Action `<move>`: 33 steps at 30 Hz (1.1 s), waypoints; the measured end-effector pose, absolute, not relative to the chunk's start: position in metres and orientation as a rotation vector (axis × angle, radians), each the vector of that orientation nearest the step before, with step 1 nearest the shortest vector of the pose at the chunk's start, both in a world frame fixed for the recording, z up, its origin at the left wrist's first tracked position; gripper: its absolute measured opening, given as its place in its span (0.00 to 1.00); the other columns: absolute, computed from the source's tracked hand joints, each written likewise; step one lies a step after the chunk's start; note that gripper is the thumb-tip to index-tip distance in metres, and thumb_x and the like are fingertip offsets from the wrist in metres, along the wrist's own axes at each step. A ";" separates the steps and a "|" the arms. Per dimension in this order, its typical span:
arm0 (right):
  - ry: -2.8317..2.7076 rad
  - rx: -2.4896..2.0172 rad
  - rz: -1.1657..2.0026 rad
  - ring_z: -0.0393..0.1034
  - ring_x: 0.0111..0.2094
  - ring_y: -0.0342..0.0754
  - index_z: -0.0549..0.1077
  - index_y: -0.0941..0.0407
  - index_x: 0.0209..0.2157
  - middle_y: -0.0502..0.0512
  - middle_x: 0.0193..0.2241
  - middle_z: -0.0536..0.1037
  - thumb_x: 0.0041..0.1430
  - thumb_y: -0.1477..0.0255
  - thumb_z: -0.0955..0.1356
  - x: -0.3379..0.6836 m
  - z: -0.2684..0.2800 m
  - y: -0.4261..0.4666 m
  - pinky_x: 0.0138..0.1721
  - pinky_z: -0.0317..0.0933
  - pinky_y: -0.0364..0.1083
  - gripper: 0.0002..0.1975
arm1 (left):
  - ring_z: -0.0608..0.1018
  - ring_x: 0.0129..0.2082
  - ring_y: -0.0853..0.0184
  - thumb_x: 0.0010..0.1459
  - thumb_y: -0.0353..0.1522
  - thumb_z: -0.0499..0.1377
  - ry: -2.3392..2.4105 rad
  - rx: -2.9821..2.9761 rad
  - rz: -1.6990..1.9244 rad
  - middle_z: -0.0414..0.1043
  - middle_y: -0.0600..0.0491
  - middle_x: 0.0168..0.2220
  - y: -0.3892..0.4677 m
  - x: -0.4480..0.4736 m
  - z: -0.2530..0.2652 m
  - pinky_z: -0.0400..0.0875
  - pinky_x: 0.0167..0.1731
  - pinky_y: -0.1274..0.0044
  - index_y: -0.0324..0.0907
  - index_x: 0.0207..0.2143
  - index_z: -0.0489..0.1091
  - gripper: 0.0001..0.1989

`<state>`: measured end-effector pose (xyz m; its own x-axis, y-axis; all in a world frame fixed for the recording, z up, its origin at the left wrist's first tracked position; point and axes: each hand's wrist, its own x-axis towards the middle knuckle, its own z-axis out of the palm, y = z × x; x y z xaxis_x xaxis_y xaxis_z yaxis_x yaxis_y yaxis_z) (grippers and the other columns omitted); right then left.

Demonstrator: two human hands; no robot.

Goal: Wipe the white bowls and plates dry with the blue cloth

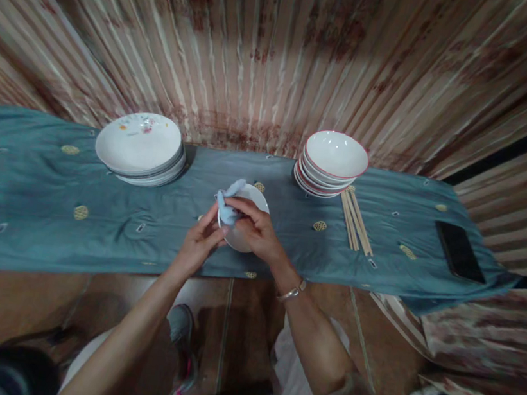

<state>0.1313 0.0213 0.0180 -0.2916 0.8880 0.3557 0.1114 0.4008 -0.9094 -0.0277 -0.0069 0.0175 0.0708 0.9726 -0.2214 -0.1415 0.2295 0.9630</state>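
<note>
My left hand (203,239) is closed on the left edge of a round white dish (242,243), held low over the front half of the table. Whether it is a bowl or a small plate is hard to tell, since my fingers cover part of it. A light blue cloth (228,212) is bunched in my right hand (258,228), against the rim of the dish. Some of the cloth sticks up past the fingertips. A bracelet circles my right wrist.
A stack of white plates (147,143), floral on top, stands left. Several red-rimmed bowls (334,155) are stacked at right, with wooden chopsticks (357,226) beside them. A black phone (460,251) lies far right on the teal tablecloth (109,222). Curtains hang behind.
</note>
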 end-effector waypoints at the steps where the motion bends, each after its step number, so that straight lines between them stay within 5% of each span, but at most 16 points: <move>1: -1.725 -0.906 0.934 0.66 0.60 0.50 0.73 0.53 0.56 0.55 0.59 0.72 0.59 0.78 0.62 0.131 0.019 0.021 0.64 0.59 0.50 0.24 | 0.77 0.54 0.53 0.43 0.46 0.72 1.154 0.967 1.058 0.72 0.50 0.60 -0.007 -0.028 0.018 0.80 0.42 0.70 0.52 0.63 0.66 0.44; 10: -1.885 -1.105 0.616 0.60 0.65 0.53 0.64 0.55 0.64 0.59 0.69 0.53 0.64 0.74 0.60 0.136 0.020 0.024 0.68 0.51 0.56 0.26 | 0.76 0.55 0.54 0.43 0.41 0.73 1.081 0.977 1.042 0.68 0.49 0.64 -0.012 -0.024 0.023 0.79 0.42 0.73 0.52 0.65 0.63 0.46; 13: -1.867 -1.147 0.616 0.51 0.70 0.52 0.63 0.55 0.64 0.58 0.69 0.56 0.64 0.75 0.59 0.142 0.014 0.031 0.70 0.48 0.55 0.27 | 0.75 0.56 0.53 0.43 0.40 0.73 1.070 0.966 1.031 0.65 0.48 0.65 -0.013 -0.023 0.024 0.79 0.41 0.73 0.51 0.66 0.62 0.47; 19: -1.838 -1.260 0.611 0.51 0.70 0.52 0.61 0.55 0.66 0.59 0.69 0.58 0.65 0.74 0.59 0.156 -0.002 0.042 0.71 0.46 0.57 0.28 | 0.76 0.55 0.54 0.42 0.40 0.74 1.074 0.959 1.038 0.67 0.46 0.64 -0.012 -0.023 0.023 0.79 0.40 0.74 0.50 0.65 0.64 0.46; 33: -1.858 -1.425 0.548 0.66 0.61 0.54 0.64 0.59 0.63 0.64 0.59 0.72 0.63 0.73 0.61 0.180 -0.021 0.044 0.65 0.58 0.55 0.27 | 0.76 0.53 0.55 0.45 0.41 0.72 1.050 1.030 1.034 0.68 0.45 0.61 -0.010 -0.027 0.014 0.77 0.44 0.71 0.48 0.66 0.60 0.46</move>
